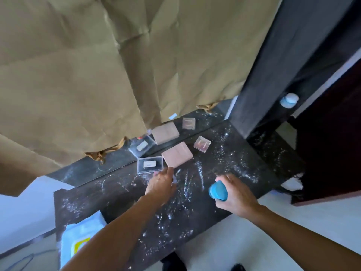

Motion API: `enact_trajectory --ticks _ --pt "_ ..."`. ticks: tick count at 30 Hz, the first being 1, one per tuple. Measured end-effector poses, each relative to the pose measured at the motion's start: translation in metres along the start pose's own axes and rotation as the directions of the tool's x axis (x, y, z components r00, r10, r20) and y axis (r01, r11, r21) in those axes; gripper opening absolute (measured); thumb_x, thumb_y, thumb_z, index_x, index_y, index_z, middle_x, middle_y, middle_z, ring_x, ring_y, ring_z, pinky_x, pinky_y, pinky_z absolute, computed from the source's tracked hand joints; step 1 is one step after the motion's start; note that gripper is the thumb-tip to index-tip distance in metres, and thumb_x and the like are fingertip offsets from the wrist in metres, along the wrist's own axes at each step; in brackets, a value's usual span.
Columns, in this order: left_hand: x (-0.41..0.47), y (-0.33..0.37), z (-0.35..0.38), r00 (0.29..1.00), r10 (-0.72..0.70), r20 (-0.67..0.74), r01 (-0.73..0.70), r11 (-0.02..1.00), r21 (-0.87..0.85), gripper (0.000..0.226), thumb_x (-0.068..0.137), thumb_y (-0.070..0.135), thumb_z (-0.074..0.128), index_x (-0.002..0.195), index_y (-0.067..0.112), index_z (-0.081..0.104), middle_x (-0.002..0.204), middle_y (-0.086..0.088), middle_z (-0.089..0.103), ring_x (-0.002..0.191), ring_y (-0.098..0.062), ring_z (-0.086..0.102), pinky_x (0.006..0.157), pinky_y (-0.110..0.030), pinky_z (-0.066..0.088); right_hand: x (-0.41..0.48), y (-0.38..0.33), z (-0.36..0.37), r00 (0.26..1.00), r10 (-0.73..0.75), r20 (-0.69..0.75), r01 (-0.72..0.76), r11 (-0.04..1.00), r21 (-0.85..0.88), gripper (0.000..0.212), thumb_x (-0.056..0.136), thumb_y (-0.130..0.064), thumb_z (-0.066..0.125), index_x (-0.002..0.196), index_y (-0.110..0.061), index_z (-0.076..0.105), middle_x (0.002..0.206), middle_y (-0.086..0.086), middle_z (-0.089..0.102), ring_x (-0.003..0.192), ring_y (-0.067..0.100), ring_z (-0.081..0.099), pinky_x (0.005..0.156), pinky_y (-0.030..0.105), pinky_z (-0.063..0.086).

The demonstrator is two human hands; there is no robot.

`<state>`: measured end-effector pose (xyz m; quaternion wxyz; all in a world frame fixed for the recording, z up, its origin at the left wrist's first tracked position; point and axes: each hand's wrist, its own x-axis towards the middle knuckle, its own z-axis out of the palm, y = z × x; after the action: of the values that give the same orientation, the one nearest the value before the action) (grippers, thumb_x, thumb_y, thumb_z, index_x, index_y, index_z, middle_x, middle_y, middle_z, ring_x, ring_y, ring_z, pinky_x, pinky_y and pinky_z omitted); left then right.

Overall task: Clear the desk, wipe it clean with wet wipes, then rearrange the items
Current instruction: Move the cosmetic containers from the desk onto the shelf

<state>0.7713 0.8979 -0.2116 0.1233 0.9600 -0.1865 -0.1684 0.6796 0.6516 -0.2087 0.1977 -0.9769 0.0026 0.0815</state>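
Dark, powder-streaked desk top (224, 167) carries a clear plastic case (150, 164), a pink square box (177, 154) and a small translucent box (202, 144) near its back edge. Left hand (161, 185) lies flat with fingers loose just below the clear case; right hand (237, 194) is wrapped around a blue plastic bottle (218, 191).

A dark desk (224, 173) was smeared with white streaks; a pink box (176, 154), clear case (150, 164) and, seemingly, a wipes pack (82, 235) lay on it.

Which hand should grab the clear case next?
Left. The left hand hovers right beside the clear case, apparently free; the right hand is farther away and holds a blue container.
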Motion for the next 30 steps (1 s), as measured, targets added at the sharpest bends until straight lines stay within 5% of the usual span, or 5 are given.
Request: enact_trajectory --ticks 7,14,30 --pt "0.007 0.155 0.013 0.990 0.100 -0.096 -0.099 0.995 0.009 0.035 0.089 0.028 0.056 0.118 0.012 0.045 0.115 -0.007 0.052 0.099 -0.031 0.059 0.075 -0.039 0.044 -0.056 0.110 -0.059 0.996 0.007 -0.085 -0.004 0.999 0.032 0.062 0.058 -0.037 0.072 0.115 -0.026 0.051 0.106 -0.003 0.056 0.099 0.020 0.055 0.080 0.031 0.048" --pt "0.030 0.270 0.027 0.967 0.238 -0.096 -0.242 0.970 -0.034 0.041 0.086 0.025 0.063 0.122 0.015 0.046 0.115 -0.002 0.049 0.095 -0.023 0.058 0.074 -0.029 0.046 -0.093 0.204 -0.118 0.986 0.105 -0.130 -0.103 0.994 0.024 0.063 0.064 -0.041 0.074 0.119 -0.030 0.044 0.106 -0.009 0.048 0.097 0.013 0.048 0.078 0.022 0.043" --pt "0.179 0.356 0.027 0.968 0.244 -0.060 -0.247 0.968 -0.046 0.029 0.084 0.025 0.060 0.111 0.017 0.052 0.107 0.001 0.049 0.085 -0.023 0.059 0.074 -0.036 0.051 0.050 0.314 -0.224 0.983 0.054 -0.174 -0.063 0.997 -0.044 0.064 0.063 -0.040 0.072 0.119 -0.025 0.045 0.111 -0.001 0.051 0.096 0.019 0.052 0.075 0.032 0.045"
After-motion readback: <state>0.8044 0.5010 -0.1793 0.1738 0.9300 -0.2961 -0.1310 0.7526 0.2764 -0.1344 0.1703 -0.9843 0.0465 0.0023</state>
